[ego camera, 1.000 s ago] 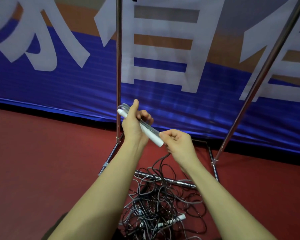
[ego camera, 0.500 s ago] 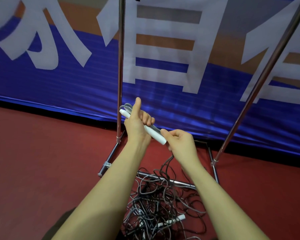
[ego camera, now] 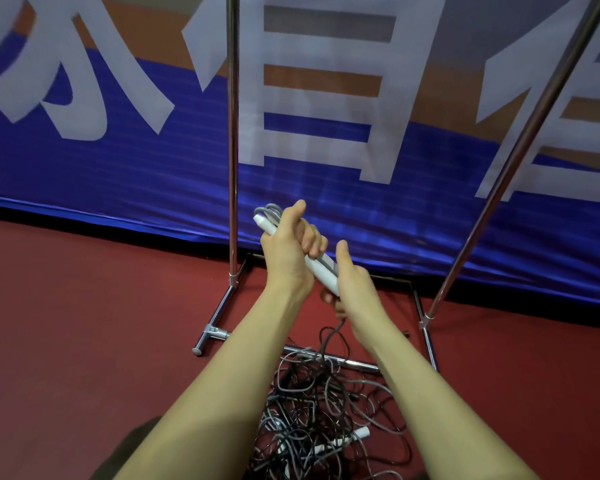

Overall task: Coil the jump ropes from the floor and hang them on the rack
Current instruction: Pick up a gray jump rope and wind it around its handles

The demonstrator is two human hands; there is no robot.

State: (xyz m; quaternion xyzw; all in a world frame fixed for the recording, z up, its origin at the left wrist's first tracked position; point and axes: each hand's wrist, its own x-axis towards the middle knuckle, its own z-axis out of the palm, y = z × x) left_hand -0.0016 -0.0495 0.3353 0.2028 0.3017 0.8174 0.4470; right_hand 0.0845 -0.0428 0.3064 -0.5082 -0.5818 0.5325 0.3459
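The left hand point(ego camera: 290, 251) grips a white handle point(ego camera: 317, 270) w/ its fingers curled round it and the thumb straight up, just above centre of the frame. Grey loops point(ego camera: 269, 210) of the rope stick out at the upper end of the handle, beside the thumb.

Change vs. half a sec ago: the right hand point(ego camera: 355, 289) was then pinching near the lower tip of the handle, knuckles up. Now it has turned, thumb pointing up beside the handle, and its fingers curl under near the lower end. It seems to pinch the rope there, but the fingers are mostly hidden, so I cannot tell this for sure. From under this hand one dark strand point(ego camera: 329, 337) runs down to the pile point(ego camera: 319, 410) on the floor point(ego camera: 84, 323), lower centre. The left hand sits about the same as before.

Meaning, in my judgement: one more turn of rope is being wound, so coiling is in progress, not finished. Much rope is not yet coiled, the pile is tangled and more white handles lie in it. Nothing seems to hang yet on the rack point(ego camera: 233, 150) in the part visible, centre to right of frame; top bar is out of frame.
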